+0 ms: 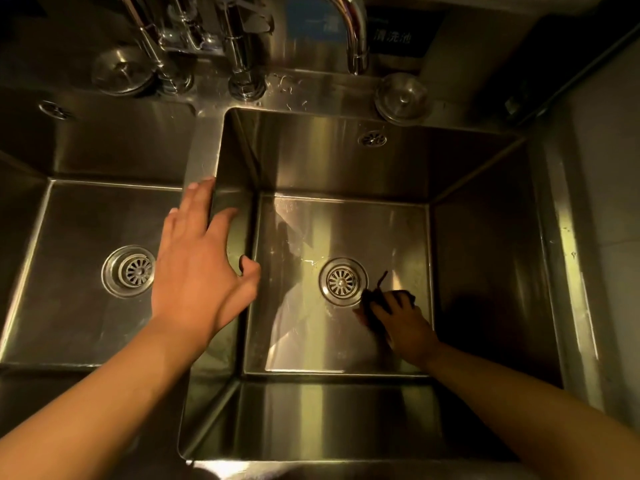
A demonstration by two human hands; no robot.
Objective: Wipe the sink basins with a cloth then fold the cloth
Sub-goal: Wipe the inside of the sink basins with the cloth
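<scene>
Two stainless steel sink basins lie side by side: the right basin (485,258) is deep and fills the middle of the view, the left basin (72,209) sits beside it. My right hand (403,322) is down on the right basin's floor, pressing a dark cloth (375,299) against the steel just right of the round drain (343,281). A thin strand of the cloth sticks up. My left hand (202,263) hovers with fingers spread over the divider (204,157) between the basins and holds nothing.
A chrome faucet spout (356,32) arches over the back of the right basin, with pipes and a valve (242,57) to its left. Two round strainer lids (401,98) (121,72) rest on the back ledge. The left basin has its own drain (130,271).
</scene>
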